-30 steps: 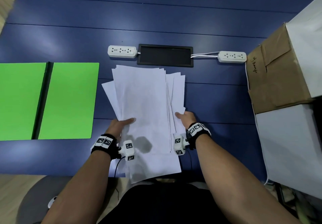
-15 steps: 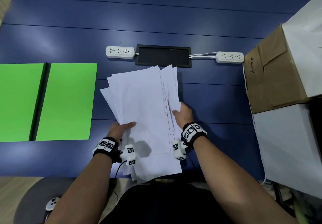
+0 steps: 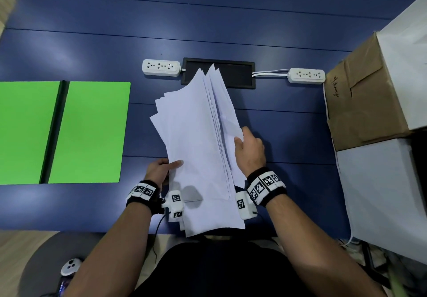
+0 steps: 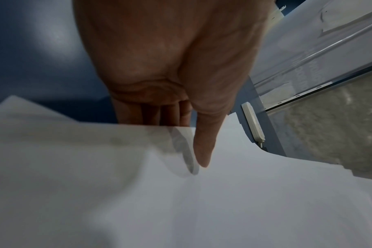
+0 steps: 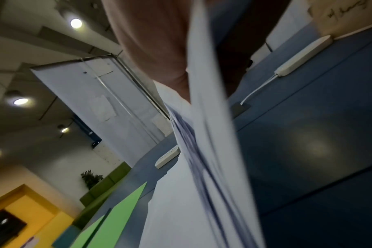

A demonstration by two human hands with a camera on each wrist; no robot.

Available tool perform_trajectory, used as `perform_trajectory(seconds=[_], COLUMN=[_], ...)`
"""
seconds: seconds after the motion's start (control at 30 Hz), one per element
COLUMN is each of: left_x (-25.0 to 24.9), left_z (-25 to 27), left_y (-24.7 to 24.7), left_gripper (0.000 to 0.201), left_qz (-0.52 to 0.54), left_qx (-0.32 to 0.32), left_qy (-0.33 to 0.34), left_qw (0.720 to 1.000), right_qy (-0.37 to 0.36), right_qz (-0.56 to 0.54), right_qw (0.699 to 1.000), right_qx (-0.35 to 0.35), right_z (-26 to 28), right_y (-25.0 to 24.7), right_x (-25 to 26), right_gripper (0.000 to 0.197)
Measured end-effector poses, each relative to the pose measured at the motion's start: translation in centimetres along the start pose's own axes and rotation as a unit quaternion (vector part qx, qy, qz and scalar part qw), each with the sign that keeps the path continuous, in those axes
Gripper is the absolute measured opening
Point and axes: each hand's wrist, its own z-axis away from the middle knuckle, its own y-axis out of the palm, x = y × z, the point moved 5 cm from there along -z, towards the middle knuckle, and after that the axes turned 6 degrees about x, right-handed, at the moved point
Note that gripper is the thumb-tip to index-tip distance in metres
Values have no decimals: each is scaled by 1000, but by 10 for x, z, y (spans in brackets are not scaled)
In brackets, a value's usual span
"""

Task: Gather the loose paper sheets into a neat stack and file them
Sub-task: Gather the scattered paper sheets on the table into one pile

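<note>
Both hands hold the sheets [image 3: 196,139] above the blue table [image 3: 288,134]. The left hand [image 3: 159,171] pinches the bundle's left edge, thumb on top and fingers [image 4: 151,115] tucked beneath. The right hand [image 3: 250,151] grips the right edge, thumb on top, its fingers hidden under the paper. The uneven sheets fan away from the fingers. Left of them lies the open green folder [image 3: 90,132].

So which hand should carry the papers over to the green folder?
Probably the left hand. It already pinches the paper sheets on the side facing the open green folder, while the right hand holds their far edge, away from it.
</note>
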Motion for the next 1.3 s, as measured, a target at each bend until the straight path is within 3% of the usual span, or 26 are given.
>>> perform_trajectory(seconds=[0.1, 0.23, 0.33, 0.47, 0.67, 0.73, 0.83, 0.97, 1.13, 1.3], left_x=[-3, -9, -5, -6, -6, -4, -3, -7, -2, -9], left_z=[4, 10, 9, 11, 12, 10, 8, 15, 5, 17], left_y=[1, -1, -9, -18, -31, -34, -35, -32, -44, -37], left_gripper=[53, 37, 27, 25, 28, 31, 35, 21, 22, 22], left_qz=[-28, -61, -105, -157, -146, -135, -111, -116, -157, -124], left_qx=[-3, -30, -90, -131, -133, -120, -105, -85, -68, -50], left_qy=[7, 28, 25, 13, 12, 8, 13, 19, 11, 30], left_qw=[1000, 997, 990, 979, 980, 983, 988, 989, 985, 991], right_qy=[-8, 8, 29, 56, 17, -25, -63, -64, -59, -68], right_qz=[-51, -137, -60, 79, 112, 68, -12, -72, -143, -198], right_qw=[998, 988, 995, 995, 991, 991, 991, 990, 980, 972], right_qx=[29, 64, 73, 29, -70, -110, -117, -102, -124, -110], right_z=[1, 1, 0, 1, -1, -2, -5, -8, -5, -13], right_y=[1, 4, 3, -23, -101, -126, -143, -151, -175, -178], right_x=[6, 10, 7, 7, 20, 21, 23, 25, 31, 36], right_gripper=[6, 25, 19, 22, 25, 25, 26, 29, 29, 26])
